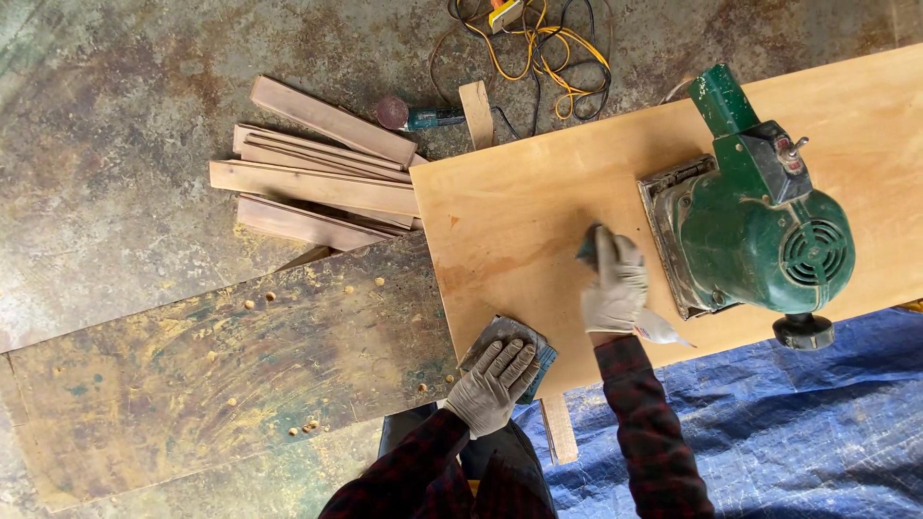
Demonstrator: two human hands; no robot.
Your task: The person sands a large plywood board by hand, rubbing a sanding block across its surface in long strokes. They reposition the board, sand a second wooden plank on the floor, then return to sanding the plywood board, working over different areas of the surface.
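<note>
1. The left hand [492, 383] lies flat on a folded sheet of sandpaper [508, 344] at the near edge of the plywood panel [538, 183], fingers [514, 363] together and pressing down rather than clamped round it.
2. The right hand [615, 284] is further onto the panel, fingers closed over a small dark-green pad [587, 249] — most of it is hidden by the glove, so I cannot tell just what it is. A whitish tube-like thing [661, 331] pokes out beside the wrist.
3. The green electric sander [750, 226] rests on the panel just right of the right hand, held by no one.
4. Judged from the surface, hand sanding is under way: the wood near the hands shows a darker, duller patch, while the far part looks even and pale. How much is finished cannot be told — no clear boundary shows.
5. Beyond the panel, a stack of short boards [317, 173], a small grinder [415, 115] and a yellow cord [543, 43] lie on the floor; an old stained board [212, 375] lies left, a blue tarpaulin [788, 423] right.
</note>
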